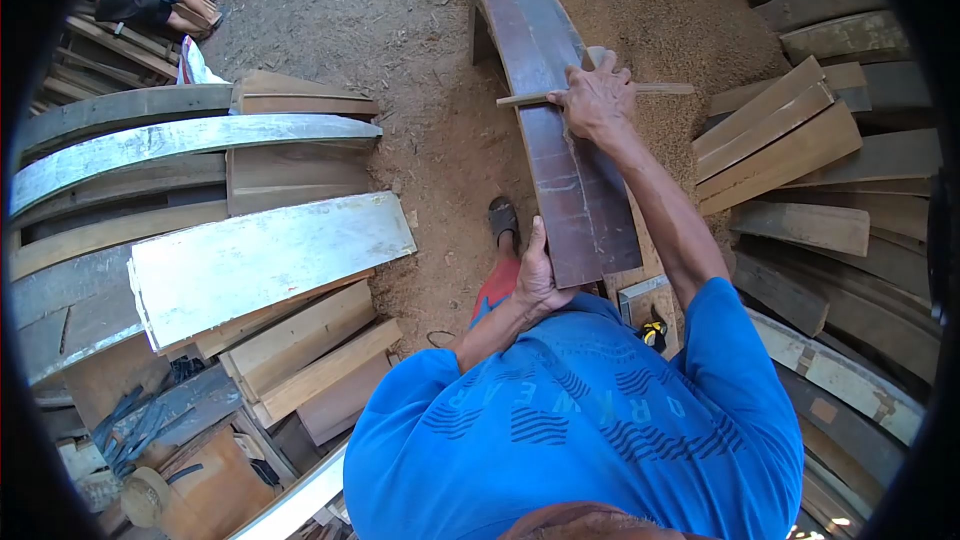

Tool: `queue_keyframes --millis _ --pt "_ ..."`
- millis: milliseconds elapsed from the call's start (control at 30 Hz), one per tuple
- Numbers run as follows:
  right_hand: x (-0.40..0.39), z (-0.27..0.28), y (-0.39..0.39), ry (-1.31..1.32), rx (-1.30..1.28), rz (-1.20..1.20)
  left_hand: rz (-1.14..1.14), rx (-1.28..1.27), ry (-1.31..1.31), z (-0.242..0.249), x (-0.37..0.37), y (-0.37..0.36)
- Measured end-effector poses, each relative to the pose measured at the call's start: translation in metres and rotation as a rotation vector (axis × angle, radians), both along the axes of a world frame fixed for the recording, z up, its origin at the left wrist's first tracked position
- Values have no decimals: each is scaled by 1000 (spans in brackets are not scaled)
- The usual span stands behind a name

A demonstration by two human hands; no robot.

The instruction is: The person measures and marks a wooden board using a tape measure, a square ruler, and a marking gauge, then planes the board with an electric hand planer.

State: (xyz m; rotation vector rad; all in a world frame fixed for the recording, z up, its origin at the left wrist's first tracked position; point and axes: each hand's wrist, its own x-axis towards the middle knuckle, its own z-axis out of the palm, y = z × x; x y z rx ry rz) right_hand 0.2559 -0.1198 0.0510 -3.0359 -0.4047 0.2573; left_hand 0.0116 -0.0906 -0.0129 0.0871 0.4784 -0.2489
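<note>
A long dark reddish-brown board (565, 195) stretches away from my body, its near end close to my waist. My left hand (540, 275) grips that near end at the left edge, thumb up along the side and fingers partly hidden beneath. Farther along, my right hand (600, 100) presses down on a wooden marking gauge (520, 99), whose thin stem lies across the board and sticks out on both sides. A pale piece of the gauge shows by my fingers; the rest is under my palm.
Left of me lie stacked planks, with a whitish board (270, 260) on top. More planks (785, 130) line the right. A yellow-and-black tape measure (653, 333) sits near my waist. Sawdust (660, 20) covers the ground. Another person (140, 0) is at the far left.
</note>
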Motion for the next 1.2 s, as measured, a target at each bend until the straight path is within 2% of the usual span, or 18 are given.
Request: queue_keyframes --millis 200,267,400,500,700,800,900,1033,1133,1200 --pt "-40 25 -13 159 -21 1 1 7 6 -11 -7 6" --pt "-45 16 -10 86 -23 3 -13 -16 1 -14 -11 10" --pt "1 -18 23 -60 38 4 -9 -10 52 -9 -12 18" --pt "36 -26 46 22 -17 19 -34 -17 67 -19 -13 31" --pt "37 -18 43 86 3 32 -42 -3 116 -15 -19 33" --pt "63 -33 13 201 134 267 -21 -9 93 -15 -23 35" --pt "56 -40 -12 92 258 358 -13 -39 67 -17 -24 39" --pt "30 -33 5 -55 56 140 -8 -35 42 -9 -22 41" --pt "42 -36 13 77 128 46 29 143 -12 -2 -22 39" --pt "48 -42 8 124 158 83 -24 167 12 -9 -24 39"
